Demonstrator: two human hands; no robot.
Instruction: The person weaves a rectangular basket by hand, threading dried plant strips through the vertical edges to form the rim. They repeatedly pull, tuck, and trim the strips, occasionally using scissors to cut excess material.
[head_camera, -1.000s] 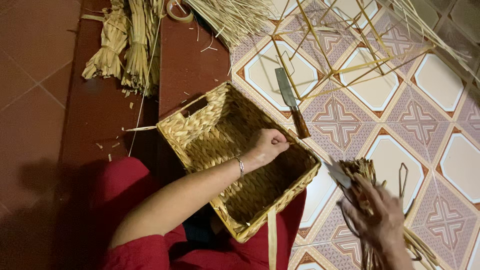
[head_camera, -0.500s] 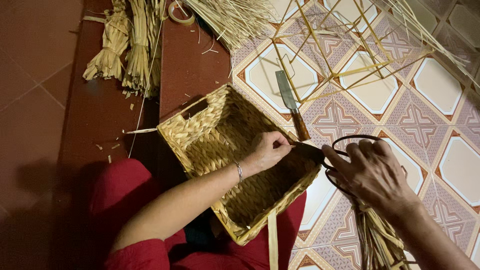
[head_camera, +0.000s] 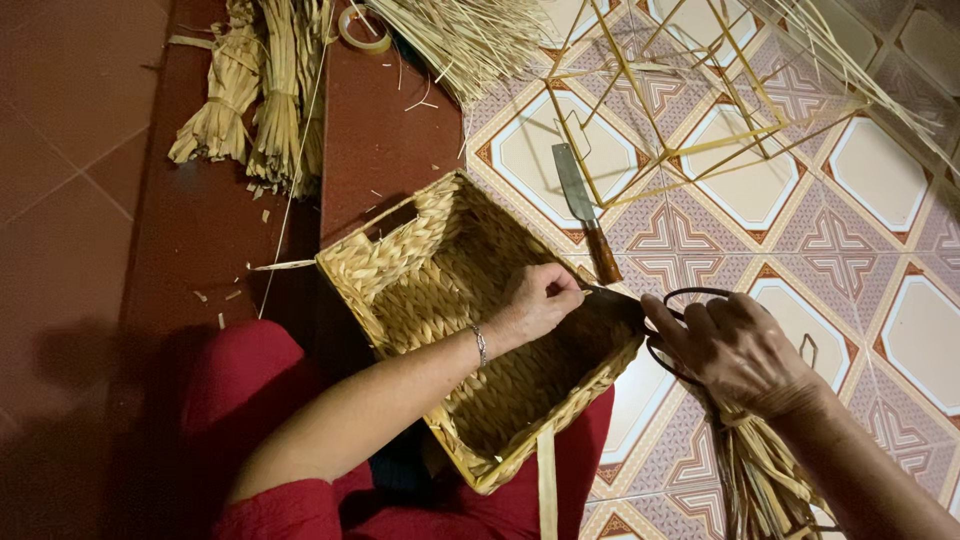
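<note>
Tiled floor carries a basket (head_camera: 470, 330) woven nearly whole, 1 loose strand (head_camera: 547, 480) left hanging; left hand (head_camera: 535, 300) pinches its rim, right hand (head_camera: 740, 350) grips dark shears (head_camera: 665, 330).

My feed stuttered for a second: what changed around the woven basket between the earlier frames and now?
The right hand came up from the loose straw to the woven basket rim, bringing dark scissors against it. The left hand stayed gripping that rim. The knife and straw bundles did not move.
</note>
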